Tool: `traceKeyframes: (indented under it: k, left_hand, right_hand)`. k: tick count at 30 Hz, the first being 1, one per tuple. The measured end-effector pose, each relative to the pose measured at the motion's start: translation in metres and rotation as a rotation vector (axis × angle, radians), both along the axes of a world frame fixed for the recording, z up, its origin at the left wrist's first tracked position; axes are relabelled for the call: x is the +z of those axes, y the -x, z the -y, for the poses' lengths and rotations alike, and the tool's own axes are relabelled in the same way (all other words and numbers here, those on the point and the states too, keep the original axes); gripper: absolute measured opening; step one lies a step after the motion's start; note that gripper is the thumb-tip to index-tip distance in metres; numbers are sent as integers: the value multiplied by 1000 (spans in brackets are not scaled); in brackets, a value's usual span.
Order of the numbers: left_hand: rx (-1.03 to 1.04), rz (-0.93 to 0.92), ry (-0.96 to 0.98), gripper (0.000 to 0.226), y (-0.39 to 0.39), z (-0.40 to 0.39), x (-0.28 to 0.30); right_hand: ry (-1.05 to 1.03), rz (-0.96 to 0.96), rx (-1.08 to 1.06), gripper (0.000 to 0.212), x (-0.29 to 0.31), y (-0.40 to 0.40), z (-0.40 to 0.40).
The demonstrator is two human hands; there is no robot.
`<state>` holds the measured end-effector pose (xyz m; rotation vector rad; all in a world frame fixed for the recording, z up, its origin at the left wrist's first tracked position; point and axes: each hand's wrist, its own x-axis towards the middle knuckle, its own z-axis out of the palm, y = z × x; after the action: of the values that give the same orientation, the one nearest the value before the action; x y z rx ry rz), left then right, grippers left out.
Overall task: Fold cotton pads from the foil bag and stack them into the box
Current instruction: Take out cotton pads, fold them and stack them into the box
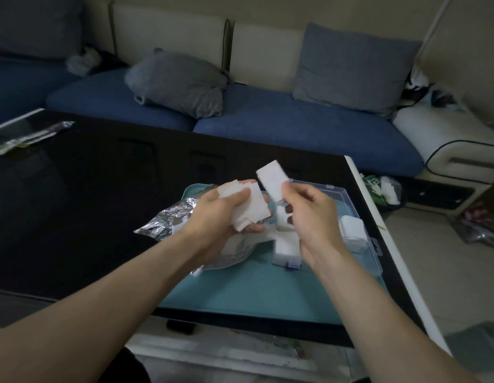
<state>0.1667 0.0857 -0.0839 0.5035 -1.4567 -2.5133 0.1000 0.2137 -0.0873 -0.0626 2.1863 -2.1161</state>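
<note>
Both forearms run off the bottom edge. The left hand (223, 214) hides part of the foil bag (171, 219); the right hand (309, 217) covers part of the box (351, 205), its pad count untellable.

White cotton pads (248, 207), plain, no print. Crinkled silver foil bag (168, 221). Clear box (359, 214) with small blue latches. Teal tray (254, 297) on a glossy black tabletop (88, 189) with white edging. Deep blue sofa seat (295, 128), cream backrest (168, 31), 2 grey-blue cushions (353, 67). Pale tiled floor (447, 272).
</note>
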Motion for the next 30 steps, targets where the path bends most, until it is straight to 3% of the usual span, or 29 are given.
traceKeyframes:
  k: [2,6,10,14,16,19,23,26,28,30]
  left_hand:
    - [-31,16,-89,27,-1,2,4]
    - [-77,-9,-156,47,0,5,4]
    - [-100,-11,-229,56,0,-2,6]
    - [-104,20,-175,68,0,0,0]
    - [-82,32,-152,65,-1,1,1]
    - [-70,51,-151,68,-3,2,2]
    - [-8,83,-52,60,-5,2,4]
    - [33,65,-72,56,-6,0,7]
    - [63,41,-97,52,-6,-1,9]
    - [77,46,-107,54,-4,1,11]
  right_hand:
    - [89,-2,-26,7,7,1,-4]
    - [119,30,121,7,14,-20,5]
    - [-127,-159,140,2,1,-30,15]
    - [-391,-397,119,13,-1,-33,15]
    - [-471,-438,100,23,-3,-35,18]
    - [-538,-403,168,22,-3,-35,21]
    - [-480,-282,275,21,4,-35,17]
    - [-458,-296,254,22,7,-32,14]
    - [-317,-263,211,20,10,-29,11]
    - [-60,-82,176,17,14,-24,6]
